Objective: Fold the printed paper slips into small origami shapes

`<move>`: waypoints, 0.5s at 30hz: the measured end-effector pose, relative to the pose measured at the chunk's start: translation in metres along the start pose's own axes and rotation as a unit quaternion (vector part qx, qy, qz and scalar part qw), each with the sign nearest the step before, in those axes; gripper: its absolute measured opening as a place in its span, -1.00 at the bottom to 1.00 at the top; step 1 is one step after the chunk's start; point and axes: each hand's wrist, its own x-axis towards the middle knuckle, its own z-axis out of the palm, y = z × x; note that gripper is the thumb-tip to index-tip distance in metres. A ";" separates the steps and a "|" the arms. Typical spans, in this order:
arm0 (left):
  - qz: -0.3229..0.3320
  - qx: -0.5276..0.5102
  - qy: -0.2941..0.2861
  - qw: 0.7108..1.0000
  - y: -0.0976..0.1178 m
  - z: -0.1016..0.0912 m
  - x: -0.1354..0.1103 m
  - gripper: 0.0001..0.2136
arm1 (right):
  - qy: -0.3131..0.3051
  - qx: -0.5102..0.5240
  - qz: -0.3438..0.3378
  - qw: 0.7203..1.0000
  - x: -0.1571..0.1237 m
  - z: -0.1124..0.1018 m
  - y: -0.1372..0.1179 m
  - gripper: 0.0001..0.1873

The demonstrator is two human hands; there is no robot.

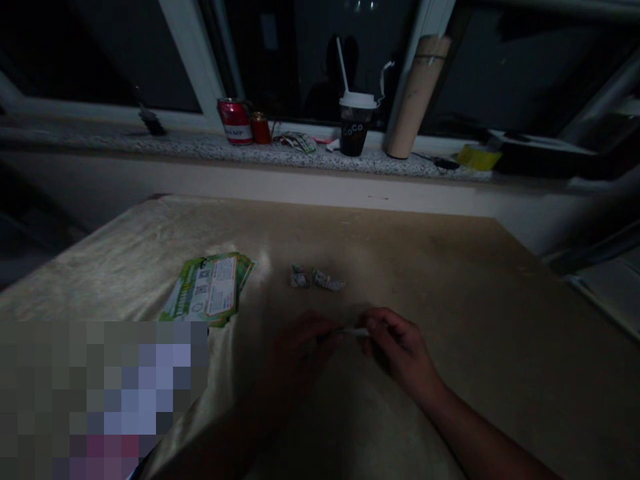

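Both hands are over the middle of the table, pinching a short, thin pale strip (356, 331) between them. My left hand (307, 339), in deep shadow, has its fingertips closed at the strip's left end. At the other end, the thumb and fingers of my right hand (400, 343) are pressed together on it. The strip's exact kind is too dark to make out. Just beyond the hands lie two small crumpled or folded printed pieces (329, 280), side by side. A stack of green printed leaflets (210, 287) rests farther left.
The table (450, 280) has a pale cover. On the granite sill (300, 157) stand a red can (235, 123), a small orange jar (261, 129), a lidded black cup (354, 127) with a straw, and a beige flask (419, 100). Yellow tape (479, 157) lies right. A blurred patch hides the lower left.
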 end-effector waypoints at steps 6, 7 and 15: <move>-0.061 -0.037 -0.004 0.997 0.003 -0.003 0.004 -0.84 | 0.042 -0.031 -0.048 0.997 -0.005 -0.008 -0.019 -0.73; -0.081 -0.043 -0.010 0.996 0.006 -0.004 0.004 -0.84 | 0.043 -0.050 -0.067 0.996 -0.007 -0.010 -0.028 -0.74; -0.107 -0.030 -0.107 0.988 0.032 -0.012 0.018 -0.81 | -0.139 -0.267 -0.147 0.942 0.007 -0.014 -0.077 -0.90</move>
